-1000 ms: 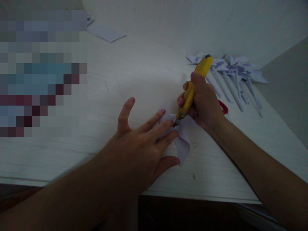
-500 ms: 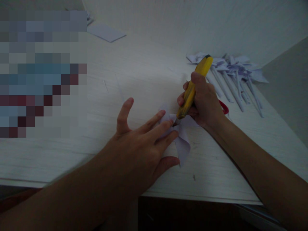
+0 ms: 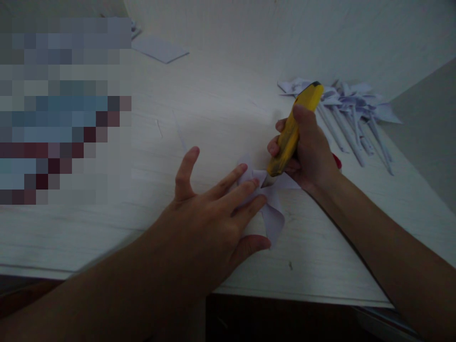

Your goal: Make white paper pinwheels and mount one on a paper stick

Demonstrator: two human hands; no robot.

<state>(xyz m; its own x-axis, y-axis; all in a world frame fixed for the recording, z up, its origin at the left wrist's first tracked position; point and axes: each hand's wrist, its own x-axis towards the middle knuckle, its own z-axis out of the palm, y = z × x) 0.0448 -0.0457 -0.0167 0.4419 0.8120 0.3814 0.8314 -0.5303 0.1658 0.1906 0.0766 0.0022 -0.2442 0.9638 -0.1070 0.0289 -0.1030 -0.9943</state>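
Note:
A folded white paper pinwheel (image 3: 273, 216) lies flat on the pale table (image 3: 221, 114). My left hand (image 3: 210, 223) rests on it with fingers spread, pressing it down. My right hand (image 3: 308, 152) is closed round a yellow utility knife (image 3: 292, 130), held steeply with its tip at the middle of the pinwheel, just beyond my left fingertips.
A pile of finished paper pinwheels on white sticks (image 3: 351, 116) lies at the right. Something red (image 3: 337, 161) shows behind my right hand. A sheet of paper (image 3: 160, 47) lies at the back. The table's near edge (image 3: 285, 292) runs below my hands.
The knife and my right hand have shifted slightly to the right; my left hand stays pressed on the paper pinwheel.

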